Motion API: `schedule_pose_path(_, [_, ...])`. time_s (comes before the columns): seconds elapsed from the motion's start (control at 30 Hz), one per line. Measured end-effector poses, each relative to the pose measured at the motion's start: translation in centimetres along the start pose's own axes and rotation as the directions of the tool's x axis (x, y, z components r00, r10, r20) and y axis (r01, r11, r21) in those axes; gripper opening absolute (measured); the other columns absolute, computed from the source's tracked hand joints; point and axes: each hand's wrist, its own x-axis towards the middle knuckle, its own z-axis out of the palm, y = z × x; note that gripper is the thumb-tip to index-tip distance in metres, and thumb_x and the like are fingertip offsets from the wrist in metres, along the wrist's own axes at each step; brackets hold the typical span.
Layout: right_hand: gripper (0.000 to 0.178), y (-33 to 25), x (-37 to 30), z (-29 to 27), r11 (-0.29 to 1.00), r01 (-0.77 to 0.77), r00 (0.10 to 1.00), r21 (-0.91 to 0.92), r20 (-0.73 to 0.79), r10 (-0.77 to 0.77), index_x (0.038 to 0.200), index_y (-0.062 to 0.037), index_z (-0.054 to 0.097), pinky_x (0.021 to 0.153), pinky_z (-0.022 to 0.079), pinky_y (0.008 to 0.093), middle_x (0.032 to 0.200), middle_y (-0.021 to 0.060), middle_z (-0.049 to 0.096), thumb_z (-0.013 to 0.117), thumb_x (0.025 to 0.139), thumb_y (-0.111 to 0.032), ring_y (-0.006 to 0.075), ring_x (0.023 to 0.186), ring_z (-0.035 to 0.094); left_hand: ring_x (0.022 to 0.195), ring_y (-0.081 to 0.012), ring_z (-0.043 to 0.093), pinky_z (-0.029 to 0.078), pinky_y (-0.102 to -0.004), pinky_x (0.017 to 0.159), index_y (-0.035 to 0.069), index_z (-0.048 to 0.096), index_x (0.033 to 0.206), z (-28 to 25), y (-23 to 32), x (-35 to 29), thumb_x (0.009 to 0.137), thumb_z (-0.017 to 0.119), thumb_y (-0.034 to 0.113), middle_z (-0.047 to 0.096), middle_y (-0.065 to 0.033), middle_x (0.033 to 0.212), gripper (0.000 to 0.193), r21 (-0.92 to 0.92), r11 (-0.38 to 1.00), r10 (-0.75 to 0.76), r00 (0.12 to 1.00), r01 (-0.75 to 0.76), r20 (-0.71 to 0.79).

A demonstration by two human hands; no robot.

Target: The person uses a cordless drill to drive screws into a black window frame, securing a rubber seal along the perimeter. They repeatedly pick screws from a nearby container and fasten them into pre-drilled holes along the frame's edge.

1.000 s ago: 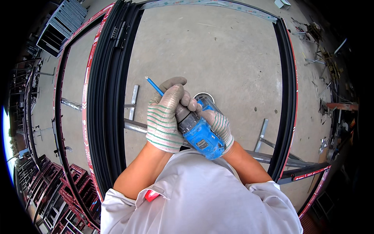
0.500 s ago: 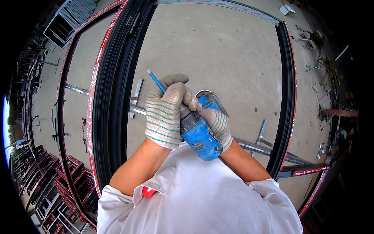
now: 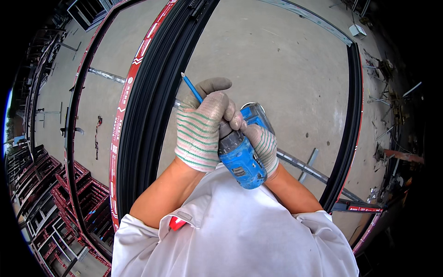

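Note:
My right hand (image 3: 261, 144), in a striped knit glove, closes round the handle of a blue cordless drill (image 3: 243, 165). The drill's rear points toward my chest and its dark chuck (image 3: 226, 130) faces away. My left hand (image 3: 199, 131), gloved alike, is wrapped round a slim blue rod (image 3: 192, 88) with a pale tip, right at the front of the chuck. Its fingers reach across to the right glove. Whether the rod sits in the chuck is hidden by the left hand. The battery (image 3: 255, 113) shows beyond the right hand.
A thick black frame profile (image 3: 152, 106) with a red-taped edge runs along my left. Another frame side (image 3: 345, 129) stands on the right, joined by a far bar (image 3: 314, 18). Metal stand rails (image 3: 304, 167) lie below. Red-taped frames (image 3: 85, 198) are stacked lower left; a white box (image 3: 357, 31) is far right.
The view has turned, so the frame and floor appear tilted and shifted rightward. Both hands and the drill sit slightly farther right in view; their hold looks the same.

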Motion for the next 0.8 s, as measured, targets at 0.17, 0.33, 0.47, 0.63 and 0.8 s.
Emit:
schedule_pose_path(0.17, [0.018, -2.0, -0.1, 2.5, 0.992, 0.129, 0.988, 0.002, -0.088, -0.128, 0.097, -0.0068, 0.071, 0.06, 0.051, 0.0354, 0.073, 0.013, 0.068, 0.071, 0.085, -0.02, 0.0282, 0.065, 0.067, 0.058, -0.0167, 0.056, 0.054, -0.0335, 0.058, -0.004, 0.052, 0.119, -2.5, 1.0, -1.3, 0.097, 0.054, 0.01, 0.053, -0.0068, 0.068, 0.025, -0.026, 0.999, 0.031, 1.0, -0.031, 0.002])
schedule_pose_path(0.33, [0.019, -2.8, -1.2, 3.5, 0.949, 0.169, 0.985, -0.264, 0.01, -0.173, 0.099, -0.0081, 0.07, 0.061, 0.051, 0.0342, 0.074, 0.0112, 0.069, 0.073, 0.083, -0.018, 0.0267, 0.066, 0.068, 0.058, -0.0163, 0.056, 0.054, -0.0329, 0.058, -0.004, 0.051, 0.119, -4.2, 1.9, -2.7, 0.098, 0.053, 0.01, 0.053, -0.0068, 0.067, 0.026, -0.005, 0.999, 0.051, 0.998, -0.051, 0.025])
schedule_pose_path(0.47, [0.018, -3.0, -1.4, 4.7, 0.934, 0.2, 0.978, -0.296, 0.001, -0.209, 0.099, -0.0083, 0.07, 0.062, 0.052, 0.0336, 0.074, 0.0087, 0.069, 0.07, 0.088, -0.022, 0.0237, 0.066, 0.067, 0.057, -0.0158, 0.056, 0.055, -0.0342, 0.058, -0.005, 0.05, 0.123, -5.0, 2.6, -3.5, 0.097, 0.056, 0.015, 0.05, -0.005, 0.066, 0.033, -0.003, 0.998, 0.06, 0.998, -0.06, 0.027])
schedule_pose_path(0.63, [0.031, -2.3, -1.3, 7.8, 0.779, -0.255, 0.965, 0.573, 0.095, 0.246, 0.102, -0.0073, 0.07, 0.072, 0.054, 0.0326, 0.08, 0.0039, 0.071, 0.056, 0.102, -0.035, 0.0158, 0.076, 0.068, 0.064, -0.0186, 0.06, 0.057, -0.0372, 0.063, -0.007, 0.048, 0.131, -6.2, 3.1, -4.2, 0.099, 0.055, 0.038, 0.053, -0.0064, 0.068, 0.056, -0.113, 0.993, 0.04, 0.986, -0.022, 0.16])
schedule_pose_path(0.8, [0.032, -6.1, -2.3, 7.8, 0.971, -0.047, 0.999, 0.233, 0.021, 0.043, 0.125, -0.0051, 0.059, 0.091, 0.05, 0.0291, 0.116, 0.0072, 0.063, 0.063, 0.098, -0.023, 0.0161, 0.105, 0.061, 0.079, -0.0277, 0.068, 0.06, -0.0411, 0.072, -0.007, 0.049, 0.134, -7.9, 3.9, -5.3, 0.098, 0.044, 0.06, 0.065, -0.0151, 0.084, 0.076, -0.244, 0.969, 0.034, 0.956, 0.039, 0.29])
